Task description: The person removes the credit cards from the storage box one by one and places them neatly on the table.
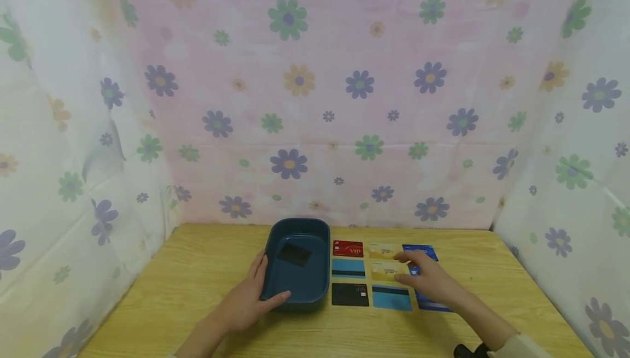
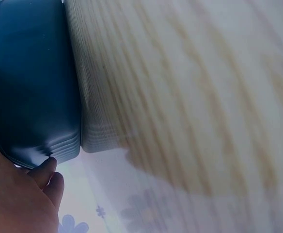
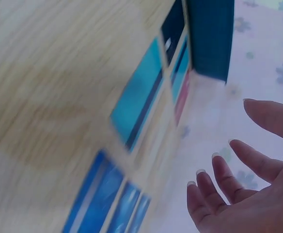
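A deep blue rectangular tray (image 1: 295, 306) stands on the table with one dark card (image 1: 294, 254) lying inside it. My left hand (image 1: 242, 302) holds the tray at its near left corner, thumb over the rim and fingers along the outer side. Right of the tray, plastic cards lie in rows: a red VIP card (image 1: 348, 248), light blue striped cards (image 1: 348, 268), a black card (image 1: 350, 294), gold cards (image 1: 386, 271) and dark blue cards (image 1: 420, 249). Above the gold and dark blue ones hovers my right hand (image 1: 427, 277), its fingers loosely bent around nothing and partly hiding them.
The wooden table (image 1: 197, 270) ends at a flowered cloth (image 1: 330, 183) behind, with more cloth at both sides. A small black object (image 1: 470, 351) sits by the right forearm at the near edge.
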The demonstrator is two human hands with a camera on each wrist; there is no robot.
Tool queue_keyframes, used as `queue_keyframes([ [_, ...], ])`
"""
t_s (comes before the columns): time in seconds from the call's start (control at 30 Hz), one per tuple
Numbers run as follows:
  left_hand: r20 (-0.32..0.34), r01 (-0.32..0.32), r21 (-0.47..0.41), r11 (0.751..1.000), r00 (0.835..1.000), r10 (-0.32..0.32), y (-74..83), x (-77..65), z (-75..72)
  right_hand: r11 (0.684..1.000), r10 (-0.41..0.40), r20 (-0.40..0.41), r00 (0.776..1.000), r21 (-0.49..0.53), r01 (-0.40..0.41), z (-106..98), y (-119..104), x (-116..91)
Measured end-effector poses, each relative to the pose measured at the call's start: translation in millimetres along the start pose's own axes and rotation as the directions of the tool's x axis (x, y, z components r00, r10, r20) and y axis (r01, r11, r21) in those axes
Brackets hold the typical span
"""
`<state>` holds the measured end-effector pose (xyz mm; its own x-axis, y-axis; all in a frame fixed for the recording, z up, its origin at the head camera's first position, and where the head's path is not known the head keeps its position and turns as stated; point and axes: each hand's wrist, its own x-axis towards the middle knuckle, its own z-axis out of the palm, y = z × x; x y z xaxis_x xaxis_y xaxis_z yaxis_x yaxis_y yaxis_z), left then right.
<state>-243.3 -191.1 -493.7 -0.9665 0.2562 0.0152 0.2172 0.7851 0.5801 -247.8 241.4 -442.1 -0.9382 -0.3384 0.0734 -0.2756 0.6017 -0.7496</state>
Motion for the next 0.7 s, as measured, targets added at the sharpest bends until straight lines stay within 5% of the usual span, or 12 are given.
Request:
queue_keyframes([
  [0.3, -0.011, -0.002, 0.002, 1.0, 1.0, 0.002, -0.3, 0.6, 1.6, 0.997, -0.045, 0.069, 0.997, 0.07, 0.04, 24.3, -19.8, 15.7],
  [0.7, -0.005, -0.001, 0.001, 1.0, 1.0, 0.001, -0.3, -0.3, 0.9, 0.993, -0.069, 0.04, 0.997, 0.098, 0.065, 47.3, -39.5, 32.4],
])
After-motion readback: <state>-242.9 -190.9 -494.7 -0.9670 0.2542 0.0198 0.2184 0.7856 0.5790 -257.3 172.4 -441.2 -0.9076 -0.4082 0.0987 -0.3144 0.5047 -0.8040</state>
